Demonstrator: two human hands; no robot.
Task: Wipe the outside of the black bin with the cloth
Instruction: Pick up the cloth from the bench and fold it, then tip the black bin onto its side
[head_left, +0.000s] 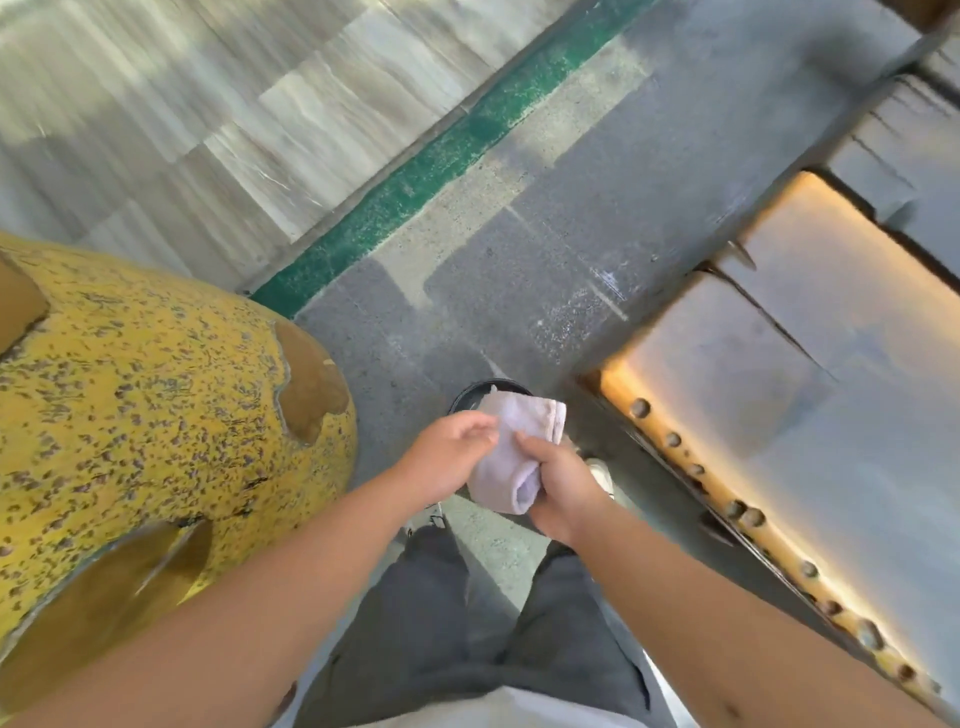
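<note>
Far left there's a big rounded yellow speckled object (140, 395) with brown chipped patches, some kind of painted drum or barrel shape, can't say exactly what. It sits well apart from the actual job.

Moving in, the left hand (447, 452) is at the near-left edge of the pale lilac folded cloth (511, 452). Its fingers (480, 422) are loosely curled and a bit apart, touching or just about pinching the cloth edge; it's blurry there, so I can't tell if they're truly clamped on it.

The cloth is held up between both hands, right over the small round black bin (475, 394). Only a sliver of the bin's rim shows past the cloth, so most of it is hidden. It stands on the grey concrete floor (519, 260) just ahead of the person's feet.

The right hand (563, 486) has the better grip, fingers (535, 447) wrapped around the rolled lower end of the cloth, closed on it.

Off to the right is a row of grey stone blocks (810, 332) with warm light along the edge.

Progress-wise, I'd say wiping hasn't really started. The cloth isn't on the bin's outside at all; this looks like folding or getting it ready. All the wiping of the side walls is left.
</note>
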